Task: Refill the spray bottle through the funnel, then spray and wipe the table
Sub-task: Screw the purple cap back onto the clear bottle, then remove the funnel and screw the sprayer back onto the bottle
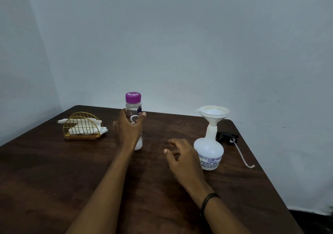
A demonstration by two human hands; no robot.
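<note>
With the funnel (212, 114) seated in the uncapped spray bottle (209, 150), the left hand (127, 131) grips the still-capped purple-lidded water bottle (133, 107), right hand (182, 157) loosely open; pouring, spraying, wiping remain.

Both forearms are showing bare, no sleeves. A thin black band (209, 200) is circling the wrist just behind the right hand (182, 159).
</note>
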